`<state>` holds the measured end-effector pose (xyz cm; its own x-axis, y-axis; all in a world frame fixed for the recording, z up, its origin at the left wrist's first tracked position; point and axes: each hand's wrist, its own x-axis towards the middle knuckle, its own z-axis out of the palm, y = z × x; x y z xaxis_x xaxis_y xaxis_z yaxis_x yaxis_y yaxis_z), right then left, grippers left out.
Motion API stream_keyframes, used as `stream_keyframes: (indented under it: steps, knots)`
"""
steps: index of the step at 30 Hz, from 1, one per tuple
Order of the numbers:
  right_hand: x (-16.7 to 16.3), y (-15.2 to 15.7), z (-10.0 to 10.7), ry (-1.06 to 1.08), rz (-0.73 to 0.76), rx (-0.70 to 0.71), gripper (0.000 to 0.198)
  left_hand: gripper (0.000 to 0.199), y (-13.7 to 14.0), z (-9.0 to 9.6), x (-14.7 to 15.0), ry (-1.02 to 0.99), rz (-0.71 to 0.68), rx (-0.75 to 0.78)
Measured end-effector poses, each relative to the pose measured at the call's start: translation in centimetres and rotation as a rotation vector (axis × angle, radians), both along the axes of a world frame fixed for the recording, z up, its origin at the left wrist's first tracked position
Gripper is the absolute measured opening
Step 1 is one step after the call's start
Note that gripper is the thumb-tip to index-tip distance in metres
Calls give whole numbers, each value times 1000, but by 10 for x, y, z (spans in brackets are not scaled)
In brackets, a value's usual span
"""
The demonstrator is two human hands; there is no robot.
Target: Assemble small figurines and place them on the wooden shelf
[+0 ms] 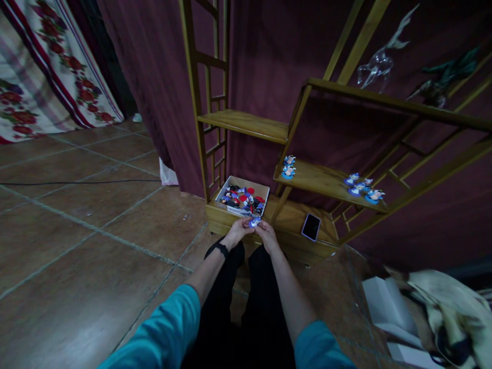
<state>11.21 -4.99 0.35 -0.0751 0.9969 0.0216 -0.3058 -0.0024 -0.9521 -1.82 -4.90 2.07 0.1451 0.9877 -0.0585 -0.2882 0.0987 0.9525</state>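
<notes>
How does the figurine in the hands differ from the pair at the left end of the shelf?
The held figurine sits between left hand and right hand; the pair stands on the shelf. The held figurine looks violet-blue and white; the pair has lighter blue bases. Both are small.

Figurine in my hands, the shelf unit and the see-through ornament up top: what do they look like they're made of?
Figurine: probably painted plastic, given its bright blue and white, but too small to be sure.
Shelf unit: seemingly varnished wood, with yellow-brown boards and faint sheen.
Ornament: glass or clear plastic, glossy; the dark background shows through.
</notes>
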Motion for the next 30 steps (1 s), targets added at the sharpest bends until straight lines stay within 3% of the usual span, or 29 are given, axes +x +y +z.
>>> stream_keyframes:
  steps: [19, 30]
  knots:
    - [1, 1, 1, -73, -38, -42, 32, 45, 1, -2, 0, 8, -22, 8]
    - [1, 2, -4, 36, -35, -90, 39, 41, 8, -13, -2, -77, -26, -51]
